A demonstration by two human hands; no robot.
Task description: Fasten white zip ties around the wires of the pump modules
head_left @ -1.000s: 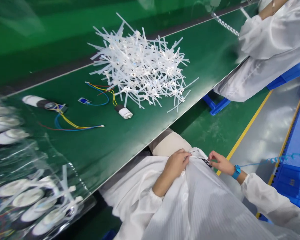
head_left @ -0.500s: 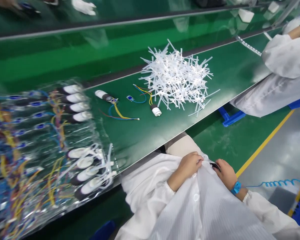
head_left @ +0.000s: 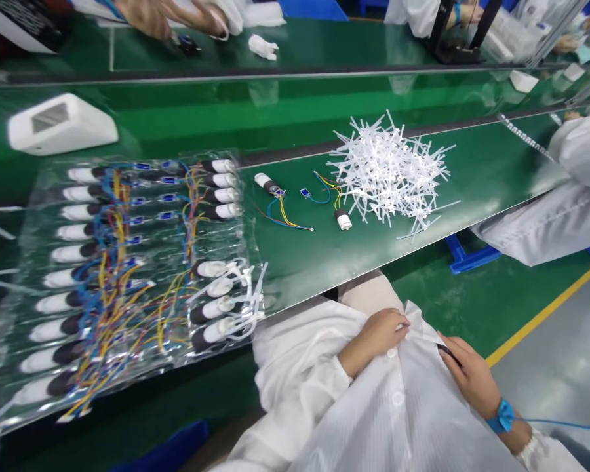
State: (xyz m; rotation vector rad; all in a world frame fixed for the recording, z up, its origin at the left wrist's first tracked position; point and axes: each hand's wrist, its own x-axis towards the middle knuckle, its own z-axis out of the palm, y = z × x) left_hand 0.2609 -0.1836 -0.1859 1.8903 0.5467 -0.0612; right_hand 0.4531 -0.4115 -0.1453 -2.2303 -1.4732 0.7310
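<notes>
My left hand (head_left: 381, 334) rests on my lap, its curled fingers gripping a fold of my white coat (head_left: 354, 406). Beside my hip, my right hand (head_left: 472, 373) is curled at the coat's edge against something narrow and dark (head_left: 448, 354), mostly hidden. A blue wrist strap (head_left: 505, 415) with a cord circles my right wrist. Both hands are below the green workbench (head_left: 295, 269). On it lie a white-and-black cylindrical part with coloured wires (head_left: 267, 184), a similar wired part (head_left: 343, 220), and a heap of white cable ties (head_left: 391, 174).
Clear plastic sheeting (head_left: 253, 246) at the left carries rows of wired parts (head_left: 73, 252), several with cable ties. A white housing (head_left: 63, 124) stands behind it. Another person's hand (head_left: 145, 16) is across the bench; a person in a white coat (head_left: 531, 223) sits at the right.
The view has swung left and up, showing more of the wired rows and the far bench. My right hand has shifted slightly away from my left; my left stays on the coat.
</notes>
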